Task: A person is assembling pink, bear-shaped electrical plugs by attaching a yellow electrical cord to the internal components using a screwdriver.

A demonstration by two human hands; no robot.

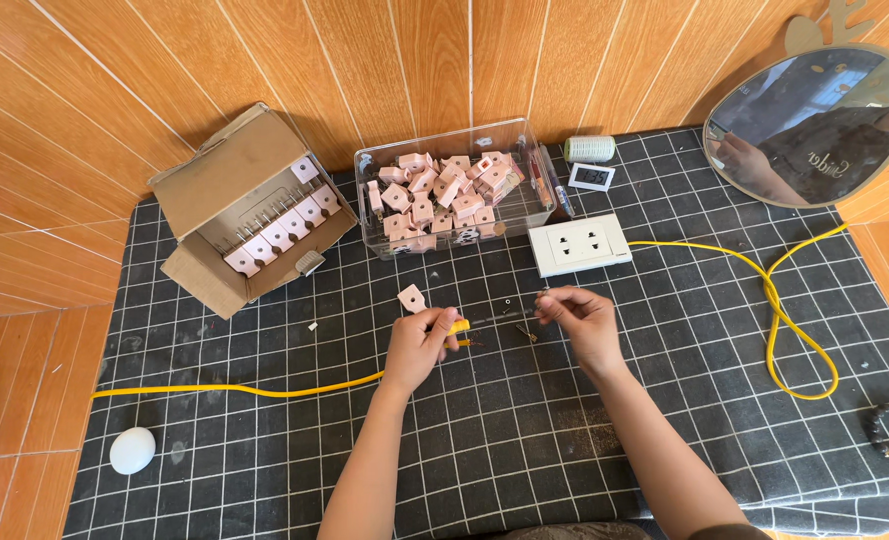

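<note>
1. This is looking like a home workbench for small electrical assembly: orange wood-plank walls (pixel 444 60) are enclosing a desk lying under a black grid-patterned cloth (pixel 524 440).
2. A clear plastic bin of pink plug parts (pixel 449 190), a white wall socket (pixel 578 244) and a yellow cable (pixel 794 330) are lying about.
3. A round mirror (pixel 814 125) is leaning nearby.

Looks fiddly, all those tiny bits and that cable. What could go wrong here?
Three things, probably. The small screws lie loose on the black grid mat by the right hand and could roll off or get lost. The left hand pinches the yellow cable end, whose thin wires might fray or slip. The cable's loop on the mat could snag an arm.
</note>
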